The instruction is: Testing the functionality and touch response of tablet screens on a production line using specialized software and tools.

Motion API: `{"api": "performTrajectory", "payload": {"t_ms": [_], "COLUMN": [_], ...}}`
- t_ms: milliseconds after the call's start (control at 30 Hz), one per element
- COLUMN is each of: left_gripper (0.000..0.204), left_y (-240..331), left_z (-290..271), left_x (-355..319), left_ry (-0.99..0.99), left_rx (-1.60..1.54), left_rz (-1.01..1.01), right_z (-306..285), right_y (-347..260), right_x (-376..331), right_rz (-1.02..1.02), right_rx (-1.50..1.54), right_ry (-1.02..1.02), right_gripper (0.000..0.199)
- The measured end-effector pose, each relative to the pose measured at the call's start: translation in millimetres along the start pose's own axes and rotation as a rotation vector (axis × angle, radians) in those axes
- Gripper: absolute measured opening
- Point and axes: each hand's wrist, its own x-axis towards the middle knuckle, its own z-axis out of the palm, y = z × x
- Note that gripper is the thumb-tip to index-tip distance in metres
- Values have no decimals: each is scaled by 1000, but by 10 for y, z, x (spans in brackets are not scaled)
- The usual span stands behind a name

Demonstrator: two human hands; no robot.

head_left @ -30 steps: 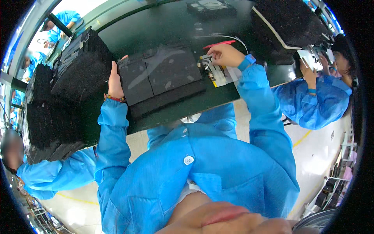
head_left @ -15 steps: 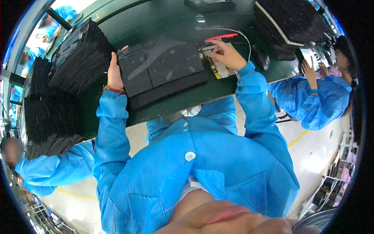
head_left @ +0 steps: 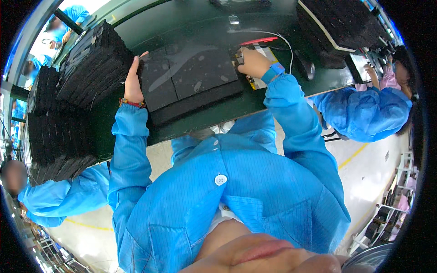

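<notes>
The widest passage I can see runs over the far side of the green desk, beyond the black slab. A tall black stack hems in the left hand against the slab's side. It's tighter rightward — a red strip, a looping white cable and a black mouse lie between the right hand and another bulky stack.

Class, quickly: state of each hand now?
Left hand: open, at the black block's side.
Right hand: curled over the yellow-edged flat piece; grip cannot be told.
</notes>
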Motion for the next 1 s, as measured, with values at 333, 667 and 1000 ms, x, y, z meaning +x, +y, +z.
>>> {"api": "performTrajectory", "payload": {"t_ms": [333,667,1000], "left_gripper": [39,36,58], "left_y": [211,344,76], "left_z": [667,984,305], "left_x": [-1030,-1207,-962], "left_ry": [272,-718,-290], "left_rx": [618,1483,2049], "left_rz": [677,1029,719], "right_z": [-493,-164,17], "right_y": [-279,-112,-137], "right_x": [-676,-227,141], "right_rz": [237,-375,-97], "right_rx": [6,1418,638], "right_ry": [560,25,-76], "right_gripper": [38,51,58]}}
